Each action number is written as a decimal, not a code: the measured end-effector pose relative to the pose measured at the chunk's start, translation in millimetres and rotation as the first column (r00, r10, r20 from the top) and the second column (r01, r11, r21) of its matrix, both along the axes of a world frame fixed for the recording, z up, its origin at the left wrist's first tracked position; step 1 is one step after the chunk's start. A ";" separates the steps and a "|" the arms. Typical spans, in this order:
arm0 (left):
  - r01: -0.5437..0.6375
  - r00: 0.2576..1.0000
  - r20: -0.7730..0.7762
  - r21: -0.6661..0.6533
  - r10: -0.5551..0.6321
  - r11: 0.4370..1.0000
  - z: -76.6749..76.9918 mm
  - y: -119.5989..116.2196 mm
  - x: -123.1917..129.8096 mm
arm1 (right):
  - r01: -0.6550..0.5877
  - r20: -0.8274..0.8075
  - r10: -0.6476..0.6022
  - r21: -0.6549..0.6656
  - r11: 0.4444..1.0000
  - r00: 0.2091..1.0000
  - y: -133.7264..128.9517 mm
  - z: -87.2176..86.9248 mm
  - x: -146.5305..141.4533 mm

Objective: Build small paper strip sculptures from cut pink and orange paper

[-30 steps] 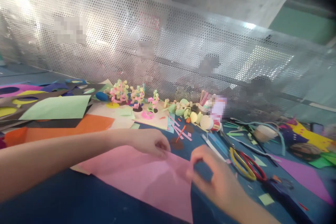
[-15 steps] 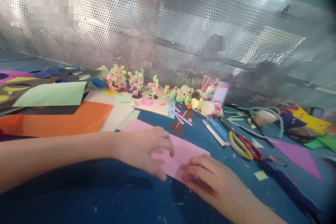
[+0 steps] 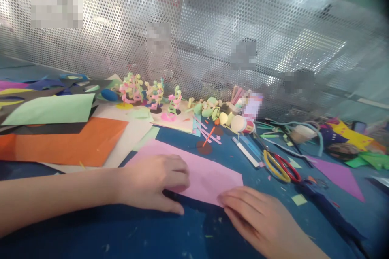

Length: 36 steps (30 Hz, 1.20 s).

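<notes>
A pink paper sheet [image 3: 206, 174] lies on the blue table in front of me. My left hand [image 3: 158, 182] rests over its near left part, fingers curled and the thumb stretched apart on the table side. At the sheet's right near corner, my right hand [image 3: 258, 214] has its fingers pressed together on the paper's edge, with the thumb partly hidden beneath.
Orange paper [image 3: 67, 141] and light green paper [image 3: 51, 109] lie at the left. Small paper figures [image 3: 132, 89] stand behind. Scissors with yellow and red handles [image 3: 282, 166], a white tub [image 3: 241, 124] and purple paper [image 3: 337, 174] are at the right.
My left hand has moved left and flattened down toward the pink sheet. My right hand has shifted slightly right and down, its fingers closing at the sheet's corner. More of the sheet shows.
</notes>
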<state>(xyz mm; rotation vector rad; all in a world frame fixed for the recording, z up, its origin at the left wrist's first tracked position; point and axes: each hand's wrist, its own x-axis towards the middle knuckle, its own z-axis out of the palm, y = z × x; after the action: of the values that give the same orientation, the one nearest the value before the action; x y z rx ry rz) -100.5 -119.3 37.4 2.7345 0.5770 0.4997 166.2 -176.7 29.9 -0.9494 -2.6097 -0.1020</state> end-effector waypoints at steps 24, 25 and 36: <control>-0.289 0.955 -0.200 -0.440 0.221 0.850 11.6 11.2 0.4 | 0.382 -0.030 -0.405 -0.278 0.881 0.914 2.0 -13.1 9.6; -0.286 0.955 -0.202 -0.430 0.218 0.856 11.6 10.7 1.0 | 0.388 -0.036 -0.415 -0.285 0.876 0.909 2.3 -13.2 9.5; -0.210 0.967 -0.211 -0.339 0.143 0.917 10.4 11.2 0.6 | 0.447 -0.025 -0.472 -0.281 0.849 0.881 3.7 -14.7 8.7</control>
<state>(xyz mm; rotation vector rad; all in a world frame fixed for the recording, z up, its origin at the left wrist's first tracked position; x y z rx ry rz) -99.9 -108.1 47.7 2.4011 0.8751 0.1588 174.9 -172.9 15.2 -1.6257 -2.2923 0.1774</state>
